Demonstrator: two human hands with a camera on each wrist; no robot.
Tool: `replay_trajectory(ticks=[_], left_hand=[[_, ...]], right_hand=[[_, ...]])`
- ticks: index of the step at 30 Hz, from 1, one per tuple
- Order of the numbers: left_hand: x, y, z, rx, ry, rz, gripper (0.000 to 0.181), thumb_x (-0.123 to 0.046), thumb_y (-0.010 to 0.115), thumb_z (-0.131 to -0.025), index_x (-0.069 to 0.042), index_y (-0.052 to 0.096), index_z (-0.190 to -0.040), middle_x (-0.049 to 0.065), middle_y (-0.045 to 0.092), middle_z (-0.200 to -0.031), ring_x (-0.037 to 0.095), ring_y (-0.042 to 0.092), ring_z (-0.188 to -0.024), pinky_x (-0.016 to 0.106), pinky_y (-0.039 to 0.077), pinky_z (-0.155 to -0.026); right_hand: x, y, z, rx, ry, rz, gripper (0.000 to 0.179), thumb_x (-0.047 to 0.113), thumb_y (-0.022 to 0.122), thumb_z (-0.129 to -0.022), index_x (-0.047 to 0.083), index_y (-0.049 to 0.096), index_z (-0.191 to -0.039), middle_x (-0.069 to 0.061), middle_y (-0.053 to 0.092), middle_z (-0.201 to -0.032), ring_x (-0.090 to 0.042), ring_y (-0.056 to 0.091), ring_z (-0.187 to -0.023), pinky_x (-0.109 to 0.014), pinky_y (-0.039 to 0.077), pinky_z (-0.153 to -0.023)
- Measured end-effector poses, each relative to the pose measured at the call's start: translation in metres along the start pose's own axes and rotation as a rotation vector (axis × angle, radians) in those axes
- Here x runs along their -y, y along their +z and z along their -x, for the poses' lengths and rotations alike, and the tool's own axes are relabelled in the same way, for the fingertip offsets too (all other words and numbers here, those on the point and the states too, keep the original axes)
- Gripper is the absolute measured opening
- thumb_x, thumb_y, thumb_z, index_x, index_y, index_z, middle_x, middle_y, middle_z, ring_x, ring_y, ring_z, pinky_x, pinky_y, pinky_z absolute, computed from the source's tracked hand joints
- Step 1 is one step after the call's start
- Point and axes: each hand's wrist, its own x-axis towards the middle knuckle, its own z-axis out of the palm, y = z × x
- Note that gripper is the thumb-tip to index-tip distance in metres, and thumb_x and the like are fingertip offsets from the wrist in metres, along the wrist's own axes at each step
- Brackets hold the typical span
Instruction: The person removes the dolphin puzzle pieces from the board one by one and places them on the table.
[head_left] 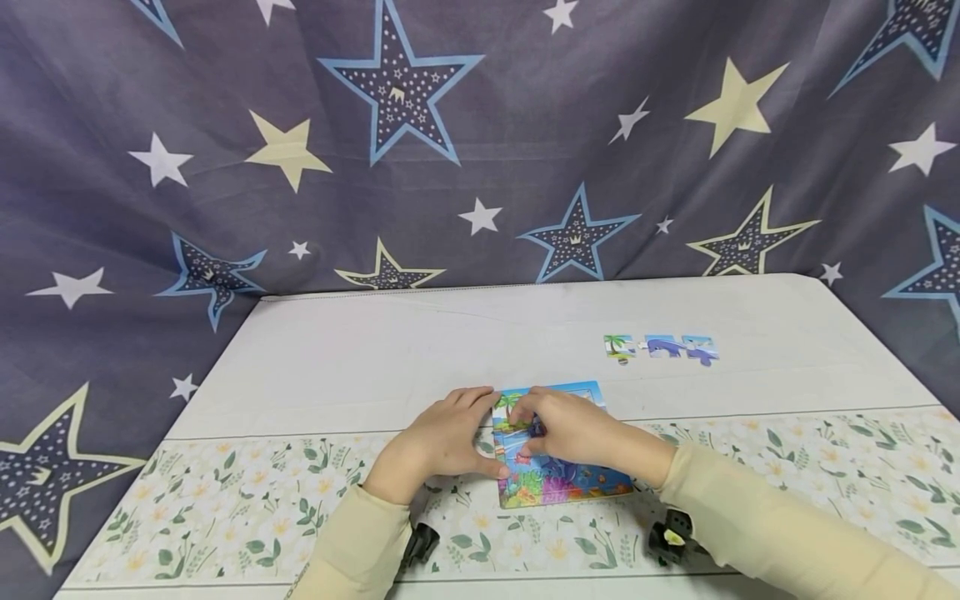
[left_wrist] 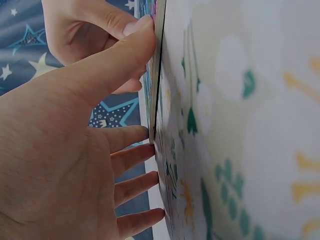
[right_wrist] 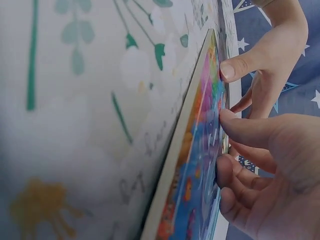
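Observation:
A colourful jigsaw board (head_left: 555, 492) with a sea picture lies on the table, palm tree at its far left. My left hand (head_left: 450, 437) rests at its left side: in the left wrist view the thumb (left_wrist: 135, 42) presses the board's edge and the other fingers are spread, tips at the edge and tabletop. My right hand (head_left: 573, 425) is over the board's middle, thumb and fingers curled around a small dark puzzle piece (head_left: 536, 427), mostly hidden. The right wrist view shows the right fingertips (right_wrist: 226, 170) close against the board's face.
Beyond the board, to the right, lie a palm-tree puzzle piece (head_left: 619, 347) and two pieces with a purple whale (head_left: 663, 346). A flowered strip (head_left: 270, 508) crosses the white table (head_left: 360, 350). A star-printed curtain (head_left: 480, 158) hangs behind.

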Motion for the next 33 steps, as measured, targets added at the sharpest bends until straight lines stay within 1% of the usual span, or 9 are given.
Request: replay_trajectory(ticks=[2,9,15,22,28,33], left_hand=[[0.0001,0.0000,-0.0001,0.001,-0.001,0.001,0.103,-0.058,0.079,-0.076,-0.009,0.034,-0.155,0.009,0.030,-0.159,0.030,0.027,-0.146,0.051,0.028,-0.116],[-0.0012,0.0001,-0.0006,0.011,-0.009,-0.002,0.102,-0.057,0.079,-0.077,-0.009,0.034,-0.155,0.008,0.030,-0.159,0.029,0.026,-0.146,0.051,0.029,-0.115],[-0.0027,0.0002,0.0004,0.019,-0.022,0.002,0.101,-0.056,0.078,-0.078,-0.010,0.033,-0.156,0.008,0.028,-0.160,0.029,0.025,-0.146,0.052,0.029,-0.115],[-0.0027,-0.0003,0.0003,0.018,-0.020,0.013,0.100,-0.056,0.078,-0.078,-0.010,0.033,-0.155,0.007,0.028,-0.160,0.029,0.025,-0.146,0.051,0.028,-0.116],[-0.0028,-0.0006,0.0010,0.025,-0.027,0.019,0.099,-0.055,0.077,-0.079,-0.011,0.032,-0.156,0.007,0.027,-0.161,0.030,0.024,-0.147,0.051,0.027,-0.116],[-0.0035,0.0000,0.0005,0.025,-0.027,0.013,0.099,-0.055,0.077,-0.080,-0.011,0.032,-0.156,0.007,0.027,-0.161,0.029,0.024,-0.147,0.051,0.027,-0.116]], right_hand=[[-0.0005,0.0004,-0.0007,0.001,-0.004,0.002,0.032,0.019,0.082,-0.083,0.010,0.070,-0.111,0.000,0.062,-0.098,-0.011,0.058,-0.079,-0.030,0.052,-0.068],[-0.0035,0.0022,-0.0012,-0.007,-0.043,-0.008,0.031,0.019,0.081,-0.084,0.008,0.069,-0.110,-0.001,0.060,-0.096,-0.010,0.055,-0.076,-0.029,0.051,-0.068],[-0.0045,0.0041,-0.0015,-0.009,-0.049,-0.015,0.032,0.019,0.080,-0.084,0.008,0.069,-0.113,0.000,0.059,-0.098,-0.009,0.053,-0.074,-0.028,0.050,-0.066],[-0.0063,0.0024,-0.0014,-0.012,-0.052,-0.029,0.031,0.021,0.080,-0.084,0.009,0.067,-0.109,0.001,0.055,-0.095,-0.011,0.053,-0.079,-0.029,0.049,-0.068],[-0.0064,0.0016,-0.0016,0.002,-0.035,-0.061,0.029,0.019,0.079,-0.085,0.010,0.063,-0.107,0.001,0.050,-0.091,-0.012,0.044,-0.071,-0.027,0.043,-0.064],[-0.0067,0.0000,-0.0015,0.009,-0.040,-0.091,0.026,0.017,0.079,-0.086,0.011,0.061,-0.104,0.000,0.047,-0.088,-0.011,0.041,-0.069,-0.026,0.040,-0.062]])
